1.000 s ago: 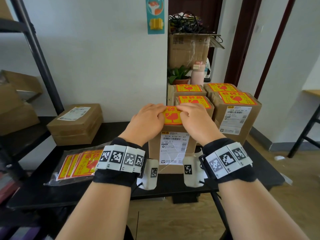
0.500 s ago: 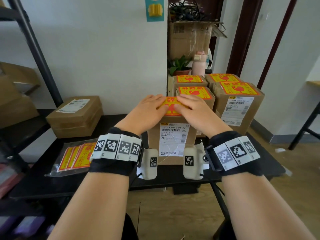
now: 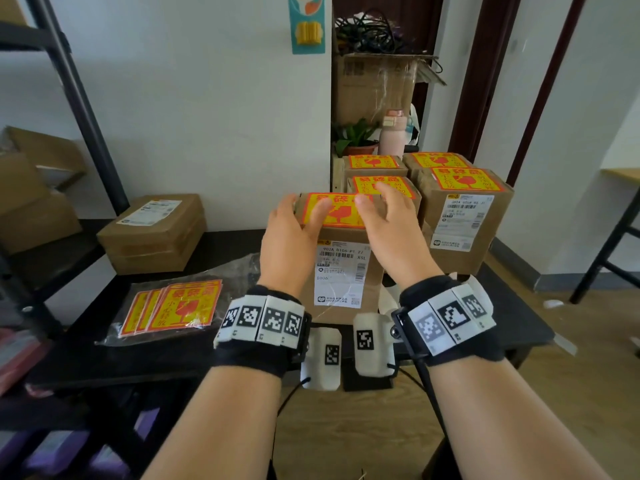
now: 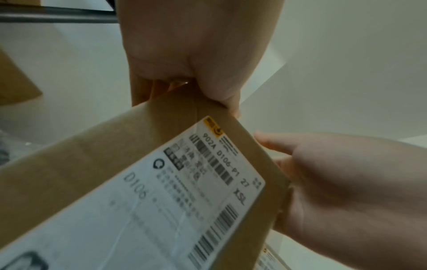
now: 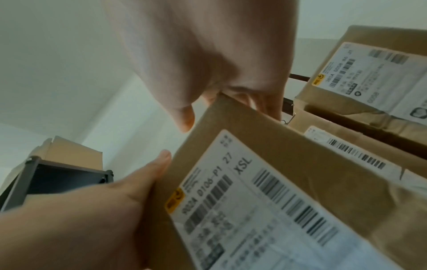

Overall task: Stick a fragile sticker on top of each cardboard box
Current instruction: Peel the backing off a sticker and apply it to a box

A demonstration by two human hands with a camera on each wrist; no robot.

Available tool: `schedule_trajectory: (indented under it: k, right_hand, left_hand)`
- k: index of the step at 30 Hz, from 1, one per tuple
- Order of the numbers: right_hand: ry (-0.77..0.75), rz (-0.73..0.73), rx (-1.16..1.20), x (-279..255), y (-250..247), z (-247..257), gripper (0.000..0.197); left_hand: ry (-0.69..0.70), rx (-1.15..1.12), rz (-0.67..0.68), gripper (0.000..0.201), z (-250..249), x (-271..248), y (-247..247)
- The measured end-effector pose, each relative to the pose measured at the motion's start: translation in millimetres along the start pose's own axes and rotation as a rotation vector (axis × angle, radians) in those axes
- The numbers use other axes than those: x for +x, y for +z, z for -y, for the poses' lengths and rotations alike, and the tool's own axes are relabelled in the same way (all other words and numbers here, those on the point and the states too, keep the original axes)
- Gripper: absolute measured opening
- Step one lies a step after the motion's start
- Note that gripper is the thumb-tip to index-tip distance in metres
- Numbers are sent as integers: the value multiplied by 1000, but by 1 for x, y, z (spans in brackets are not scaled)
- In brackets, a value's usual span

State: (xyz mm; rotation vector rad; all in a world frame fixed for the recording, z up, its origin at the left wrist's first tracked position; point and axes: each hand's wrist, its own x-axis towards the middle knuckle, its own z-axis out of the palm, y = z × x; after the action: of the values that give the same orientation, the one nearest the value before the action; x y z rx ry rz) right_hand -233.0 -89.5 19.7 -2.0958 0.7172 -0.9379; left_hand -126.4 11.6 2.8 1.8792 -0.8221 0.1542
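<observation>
A tall cardboard box (image 3: 346,271) with a white shipping label stands on the black table (image 3: 104,362). A yellow-and-red fragile sticker (image 3: 341,216) lies flat on its top. My left hand (image 3: 294,226) grips the upper left corner, thumb on the sticker and fingers down the left side. My right hand (image 3: 384,216) wraps over the upper right corner, thumb on the sticker. The left wrist view has my left hand (image 4: 196,54) pinching the box (image 4: 115,146) at its top edge. In the right wrist view my right hand (image 5: 219,54) curls over the box (image 5: 300,164).
A clear bag of spare fragile stickers (image 3: 173,306) lies at the left of the table. A flat box without a sticker (image 3: 156,230) sits behind it. Several stickered boxes (image 3: 464,216) crowd the right rear. A black shelf frame (image 3: 79,98) rises at the left.
Both hands have slid apart from the middle of the sticker to the box's upper corners, which uncovers most of the sticker. The box stands where it did.
</observation>
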Motion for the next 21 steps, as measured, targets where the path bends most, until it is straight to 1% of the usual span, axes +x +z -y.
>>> schedule_trajectory:
  k: [2, 3, 4, 6, 7, 11, 14, 17, 19, 21]
  right_hand:
    - [65, -19, 13, -5, -4, 0, 59]
    - [88, -14, -12, -6, -6, 1, 58]
    - [99, -3, -41, -7, -7, 1, 57]
    - [92, 15, -78, -8, -9, 4, 53]
    - [77, 14, -81, -8, -9, 6, 53]
    - [-3, -56, -1, -1, -8, 24, 53]
    - [-55, -91, 90, 8, -9, 44, 55]
    - [-73, -69, 114, 27, -9, 60, 53]
    - [-77, -49, 134, 45, -4, 68, 48]
    - [-80, -42, 152, 65, 6, 71, 43]
  left_hand:
    - [-100, -79, -1, 78, 1, -5, -1]
    - [-127, -93, 0, 79, 0, -7, -3]
    - [-137, -94, 1, 73, -1, -8, -5]
    - [-139, -79, 2, 55, -6, -8, -10]
    - [-136, -81, -7, 50, -10, -8, -13]
    - [-71, -105, -79, 43, -27, 1, -32]
    - [-11, -129, -164, 41, -37, 18, -49]
    - [39, -155, -230, 44, -38, 41, -66]
    - [37, -135, -235, 45, -37, 58, -73]
    - [8, -118, -197, 40, -35, 75, -77]
